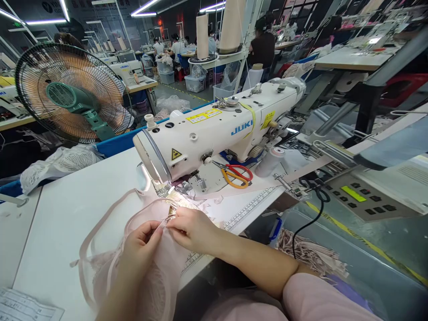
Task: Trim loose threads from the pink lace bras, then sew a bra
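Note:
A pale pink sheer garment [110, 263] with thin straps lies on the white sewing table [76, 200] in front of me. My left hand [142, 247] pinches its fabric from the left. Just to the right, my right hand [190, 227] pinches a strap end, fingers closed. Both hands sit a little short of the needle area [197, 180] of a white JUKI sewing machine [217, 129], whose lamp lights the cloth.
Red-and-yellow scissors [236, 174] lie on the machine bed. A control panel [361, 196] stands at right, a floor fan [72, 93] at back left, white lace pieces [56, 165] by it. Thread cones [202, 35] rise behind. Other workers sit at far machines.

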A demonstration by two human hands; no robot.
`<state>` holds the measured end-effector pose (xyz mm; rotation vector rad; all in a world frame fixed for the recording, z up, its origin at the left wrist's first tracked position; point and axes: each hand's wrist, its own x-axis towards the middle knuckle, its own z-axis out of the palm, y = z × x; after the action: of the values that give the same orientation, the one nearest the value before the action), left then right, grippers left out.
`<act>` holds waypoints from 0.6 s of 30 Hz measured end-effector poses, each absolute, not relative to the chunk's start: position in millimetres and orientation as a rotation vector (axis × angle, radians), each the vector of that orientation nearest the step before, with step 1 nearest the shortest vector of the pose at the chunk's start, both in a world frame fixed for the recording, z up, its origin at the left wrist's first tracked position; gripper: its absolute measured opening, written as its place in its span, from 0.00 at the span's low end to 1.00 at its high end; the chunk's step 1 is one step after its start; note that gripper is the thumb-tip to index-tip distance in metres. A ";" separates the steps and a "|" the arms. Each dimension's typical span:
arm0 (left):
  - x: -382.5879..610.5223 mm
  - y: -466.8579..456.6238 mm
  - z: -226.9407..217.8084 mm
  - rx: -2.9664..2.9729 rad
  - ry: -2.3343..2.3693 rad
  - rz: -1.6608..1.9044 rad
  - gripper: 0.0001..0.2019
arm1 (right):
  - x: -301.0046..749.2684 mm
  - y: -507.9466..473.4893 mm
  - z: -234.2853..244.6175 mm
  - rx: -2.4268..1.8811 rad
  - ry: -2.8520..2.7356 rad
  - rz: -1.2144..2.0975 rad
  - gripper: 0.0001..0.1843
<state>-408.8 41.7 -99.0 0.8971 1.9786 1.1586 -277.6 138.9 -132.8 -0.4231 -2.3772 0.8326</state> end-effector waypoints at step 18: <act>-404.8 38.4 -101.4 1.300 2.245 1.044 0.09 | -278.1 138.7 -127.0 -0.460 -2.450 0.797 0.08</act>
<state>-404.8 38.4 -101.4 1.3003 2.2450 1.0441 -278.1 138.7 -127.0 -0.4603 -2.4496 0.7972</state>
